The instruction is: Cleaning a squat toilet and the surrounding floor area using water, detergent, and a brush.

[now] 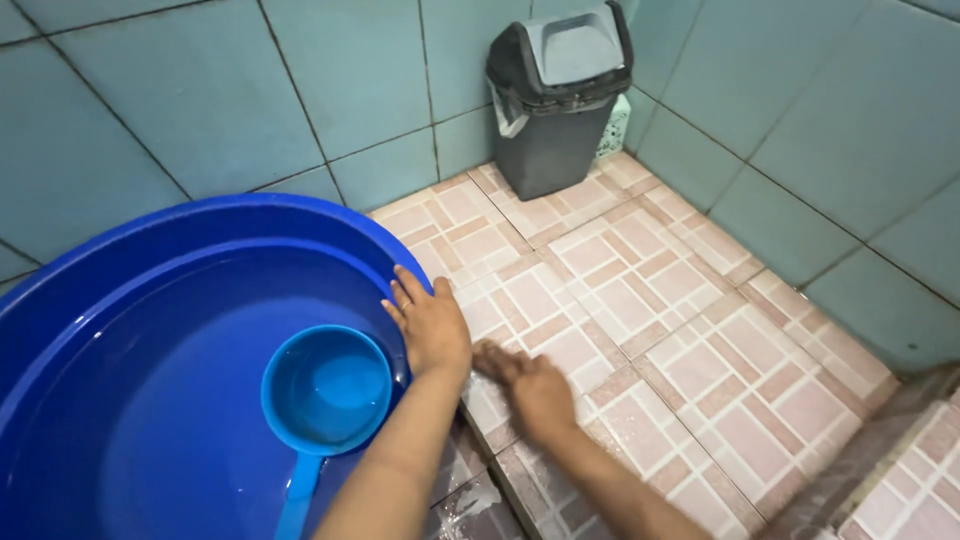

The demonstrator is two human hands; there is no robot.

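On my far left sits one big blue tub, round and filled with water, pushed up against the teal tiled wall. One lighter blue dipper floats in it near the right rim, bowl upward with water inside, its handle pointing down toward me. My left hand rests on the tub's right edge, fingers spread and laid flat along the rim, not gripping anything. Just to the right, my right hand lies palm down on the pink and white floor tiles, fingers stretched out and a little blurred; I can't tell if anything is under it. The two hands are close together, nearly touching. The floor near them looks wet. Farther right and back, one dark grey bin with a swing lid stands in the corner.
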